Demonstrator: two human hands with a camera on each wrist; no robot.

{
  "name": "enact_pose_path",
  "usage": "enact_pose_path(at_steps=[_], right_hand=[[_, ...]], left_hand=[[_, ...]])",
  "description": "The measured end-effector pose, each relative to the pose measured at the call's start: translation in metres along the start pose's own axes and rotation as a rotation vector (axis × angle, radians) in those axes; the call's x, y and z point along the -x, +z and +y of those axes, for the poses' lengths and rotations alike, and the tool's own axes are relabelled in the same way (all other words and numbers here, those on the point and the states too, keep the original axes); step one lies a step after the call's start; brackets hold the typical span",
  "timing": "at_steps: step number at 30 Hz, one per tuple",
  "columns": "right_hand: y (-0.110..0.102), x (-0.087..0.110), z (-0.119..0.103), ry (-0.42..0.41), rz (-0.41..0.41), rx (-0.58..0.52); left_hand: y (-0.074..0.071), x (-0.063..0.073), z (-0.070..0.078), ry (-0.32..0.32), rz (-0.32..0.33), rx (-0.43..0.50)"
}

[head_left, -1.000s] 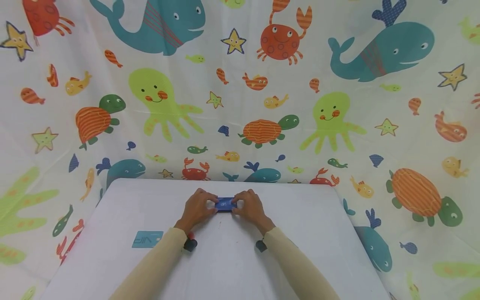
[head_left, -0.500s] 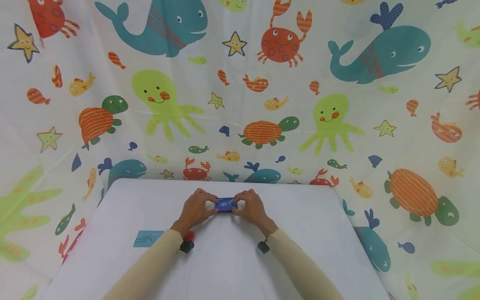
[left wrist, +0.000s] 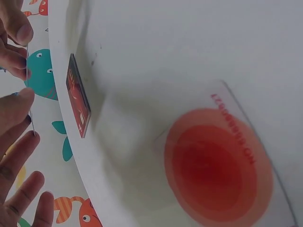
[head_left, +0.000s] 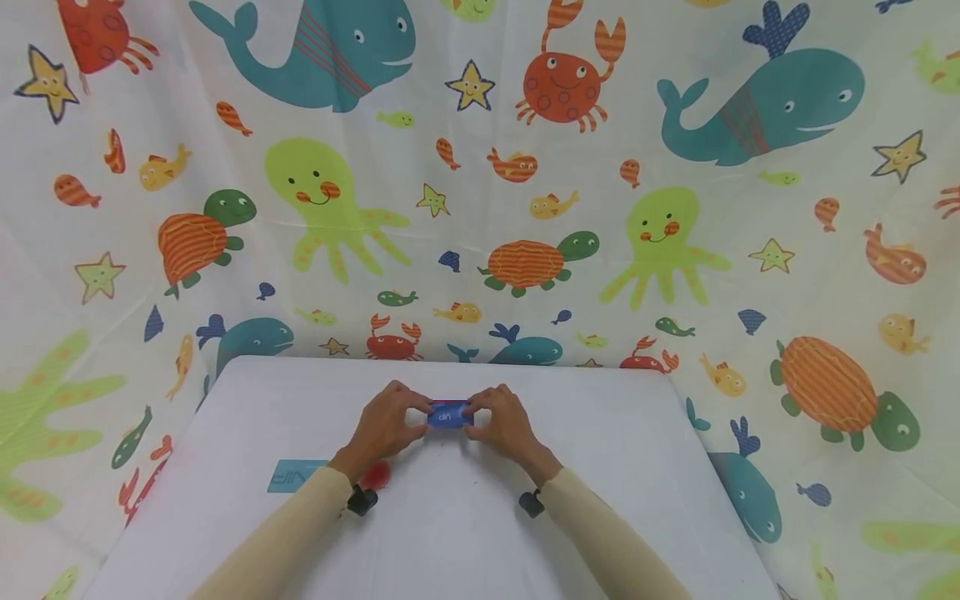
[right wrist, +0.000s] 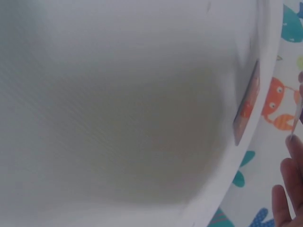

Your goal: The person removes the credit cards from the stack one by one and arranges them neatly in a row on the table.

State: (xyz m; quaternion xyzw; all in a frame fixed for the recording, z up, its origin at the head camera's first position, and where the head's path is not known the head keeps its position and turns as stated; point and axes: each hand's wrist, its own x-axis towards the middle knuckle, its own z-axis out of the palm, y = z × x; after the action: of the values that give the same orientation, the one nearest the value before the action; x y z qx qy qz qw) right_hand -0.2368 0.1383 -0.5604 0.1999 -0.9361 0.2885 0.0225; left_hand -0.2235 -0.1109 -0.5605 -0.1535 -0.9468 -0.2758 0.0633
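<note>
white table (head_left: 637,467) | behind it, white cloth printed with whales, crabs, turtles, octopuses (head_left: 457,208) | teal VIP card (head_left: 295,476), flat at left | near it, red-disc card (left wrist: 215,165), number printed

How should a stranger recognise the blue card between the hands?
Look at the white table in front of the sea-animal curtain. Toward its far side, the left hand and right hand pinch the blue card by its ends. It is deep blue and held off the table, unlike the paler teal card lying flat at the left.
</note>
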Motion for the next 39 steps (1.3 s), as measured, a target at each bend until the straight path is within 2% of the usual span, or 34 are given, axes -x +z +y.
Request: enact_pose_path(at_steps=[6,21,28,39], right_hand=[[0.002,0.010,-0.003,0.013,-0.008,0.009],[0.010,0.028,-0.008,-0.024,0.020,-0.006],[0.016,0.034,-0.010,-0.030,0.023,-0.017],[0.025,0.044,-0.016,-0.005,-0.024,0.019]], left_hand=[[0.001,0.008,-0.001,-0.003,-0.008,-0.011],[0.001,0.026,-0.001,0.017,-0.005,-0.026],[0.002,0.036,-0.001,-0.001,-0.023,-0.034],[0.004,0.052,-0.005,-0.015,-0.047,-0.011]])
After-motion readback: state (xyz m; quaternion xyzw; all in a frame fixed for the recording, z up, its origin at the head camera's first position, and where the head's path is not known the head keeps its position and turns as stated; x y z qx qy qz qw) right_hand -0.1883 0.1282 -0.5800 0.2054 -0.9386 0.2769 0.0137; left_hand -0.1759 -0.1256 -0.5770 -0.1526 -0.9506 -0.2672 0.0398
